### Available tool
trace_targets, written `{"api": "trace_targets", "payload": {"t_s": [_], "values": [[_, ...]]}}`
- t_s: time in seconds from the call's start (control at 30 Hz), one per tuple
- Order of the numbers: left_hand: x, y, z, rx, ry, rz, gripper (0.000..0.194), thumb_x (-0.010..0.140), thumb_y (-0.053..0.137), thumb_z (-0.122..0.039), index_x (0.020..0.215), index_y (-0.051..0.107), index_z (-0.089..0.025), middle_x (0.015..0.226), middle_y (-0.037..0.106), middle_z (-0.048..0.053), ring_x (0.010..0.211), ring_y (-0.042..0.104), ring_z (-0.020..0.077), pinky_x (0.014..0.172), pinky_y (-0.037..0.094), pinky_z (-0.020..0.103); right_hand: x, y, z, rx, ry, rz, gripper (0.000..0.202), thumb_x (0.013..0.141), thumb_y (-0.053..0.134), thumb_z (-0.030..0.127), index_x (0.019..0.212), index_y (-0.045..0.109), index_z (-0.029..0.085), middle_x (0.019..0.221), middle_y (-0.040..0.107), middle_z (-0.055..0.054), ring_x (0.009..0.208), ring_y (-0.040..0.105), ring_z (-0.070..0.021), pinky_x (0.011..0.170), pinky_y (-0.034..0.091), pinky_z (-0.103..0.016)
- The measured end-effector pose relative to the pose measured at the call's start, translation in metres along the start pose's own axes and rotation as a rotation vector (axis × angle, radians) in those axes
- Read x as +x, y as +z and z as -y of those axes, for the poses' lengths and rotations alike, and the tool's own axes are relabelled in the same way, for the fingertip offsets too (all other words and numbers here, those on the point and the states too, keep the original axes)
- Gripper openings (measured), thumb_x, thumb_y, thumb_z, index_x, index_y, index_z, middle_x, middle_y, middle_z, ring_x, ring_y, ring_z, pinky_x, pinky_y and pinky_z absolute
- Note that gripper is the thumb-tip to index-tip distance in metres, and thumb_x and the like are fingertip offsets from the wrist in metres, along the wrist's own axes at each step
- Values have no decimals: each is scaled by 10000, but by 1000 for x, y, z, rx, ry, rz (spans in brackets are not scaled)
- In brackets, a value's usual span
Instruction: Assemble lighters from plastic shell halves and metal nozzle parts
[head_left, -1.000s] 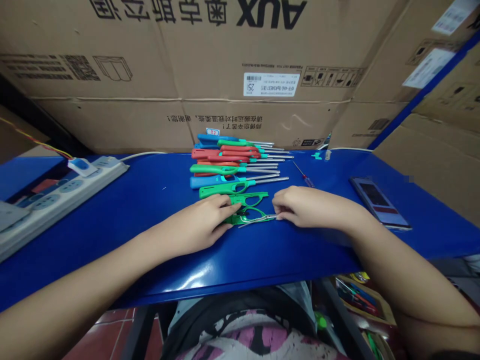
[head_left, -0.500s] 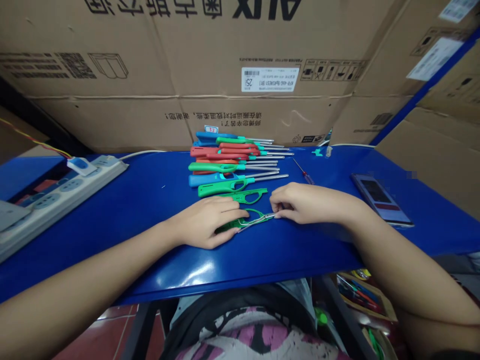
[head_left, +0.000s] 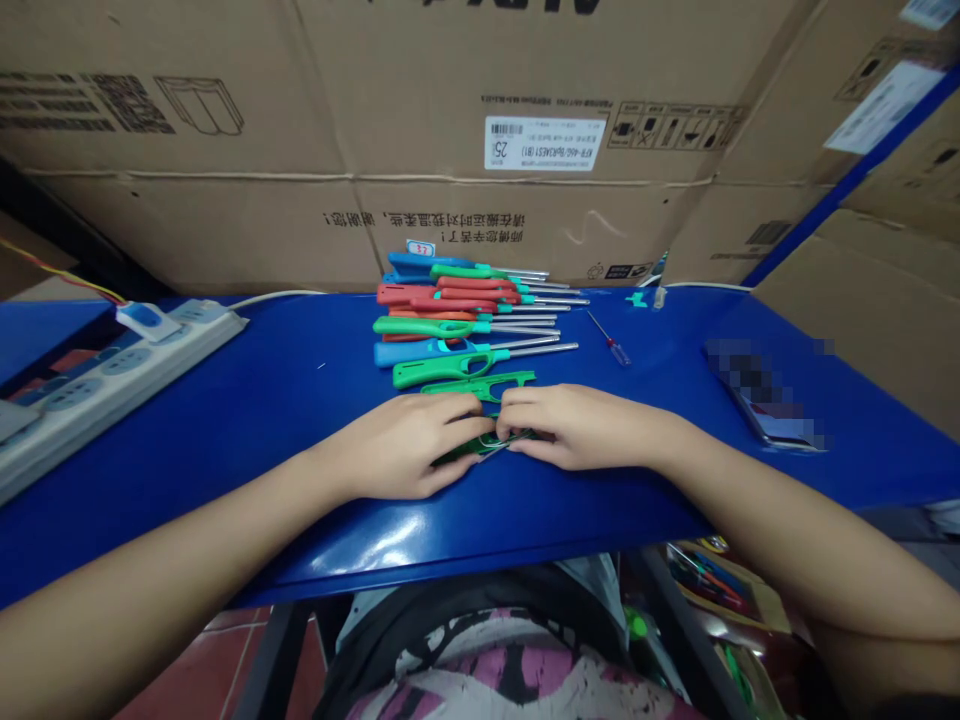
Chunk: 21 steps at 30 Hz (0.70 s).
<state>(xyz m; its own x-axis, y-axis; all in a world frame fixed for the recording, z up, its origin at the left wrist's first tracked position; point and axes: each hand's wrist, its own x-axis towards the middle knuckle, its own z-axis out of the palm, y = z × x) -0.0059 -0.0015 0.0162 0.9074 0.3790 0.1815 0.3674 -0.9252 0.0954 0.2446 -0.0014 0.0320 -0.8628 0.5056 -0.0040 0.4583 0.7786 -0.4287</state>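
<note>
My left hand [head_left: 409,440] lies over a green half-shell of a long-nosed lighter [head_left: 459,453] on the table, its thumb and fingers gripping the shell. At the shell's right end, my right hand [head_left: 574,425] has its fingers curled and pinched together on a thin pale wire [head_left: 495,441]; the fingertips hide part of it. Just behind my hands lies another green half-shell [head_left: 506,385], with its open trigger loop. Beyond it a whole green lighter [head_left: 442,370] heads a row of several blue, red and green lighters [head_left: 431,326] with metal nozzles pointing right.
A small screwdriver [head_left: 617,351] lies right of the lighters, and a phone [head_left: 791,430] farther right. On the left is a white power strip [head_left: 161,365] with a plug in it. Cardboard [head_left: 420,130] stands along the back of the blue table [head_left: 300,540].
My right hand has moved left, from the tip of the metal piece to the shell close beside my left hand. The left hand stays on the shell. The view has tilted slightly down.
</note>
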Motion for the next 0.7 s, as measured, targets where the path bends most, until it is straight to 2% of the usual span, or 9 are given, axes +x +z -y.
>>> {"api": "trace_targets", "payload": {"t_s": [0.13, 0.23, 0.3, 0.4, 0.53, 0.7], "values": [[-1, 0, 1, -57, -20, -32, 246, 991, 501, -300, 1175, 635, -207, 1122, 659, 69, 995, 658, 201, 842, 549, 305, 3, 3, -8, 141, -68, -82, 100, 966, 542, 178, 909, 622, 159, 902, 612, -37, 835, 577, -144, 758, 450, -261], [-2, 0, 1, -48, 1, -37, 228, 997, 496, -292, 1144, 658, -227, 1166, 656, 63, 1031, 657, 198, 853, 548, 300, 2, 1, -13, 195, -69, -118, 102, 958, 543, 160, 885, 613, 150, 850, 586, -17, 747, 529, -116, 700, 425, -237], [-2, 0, 1, -29, 14, -45, 223, 996, 498, -286, 1124, 672, -231, 1174, 659, 62, 1036, 661, 199, 852, 549, 300, 1, 0, -14, 216, -67, -94, 47, 935, 593, 180, 942, 623, 144, 864, 568, -4, 675, 481, -92, 657, 409, -225], [-2, 0, 0, -19, 16, -50, 219, 989, 508, -286, 1116, 678, -229, 1161, 661, 63, 1017, 668, 200, 828, 553, 298, 1, 1, -15, 208, -86, -42, 153, 887, 681, 204, 1025, 637, 152, 923, 548, -1, 655, 451, -78, 655, 402, -224], [-1, 0, -1, -22, 4, -57, 206, 986, 510, -287, 1091, 674, -219, 1145, 652, 62, 981, 668, 193, 796, 553, 293, 0, 1, -15, 191, -100, -30, 47, 913, 652, 205, 940, 659, 168, 939, 551, -15, 742, 488, -103, 696, 399, -237], [-1, -1, -4, -73, -67, -24, 176, 965, 522, -256, 1078, 645, -201, 1167, 619, 63, 992, 656, 193, 808, 551, 308, -5, -7, -16, 315, -96, 68, 147, 936, 629, 299, 909, 653, 156, 1038, 569, -44, 689, 460, -82, 657, 417, -231]]}}
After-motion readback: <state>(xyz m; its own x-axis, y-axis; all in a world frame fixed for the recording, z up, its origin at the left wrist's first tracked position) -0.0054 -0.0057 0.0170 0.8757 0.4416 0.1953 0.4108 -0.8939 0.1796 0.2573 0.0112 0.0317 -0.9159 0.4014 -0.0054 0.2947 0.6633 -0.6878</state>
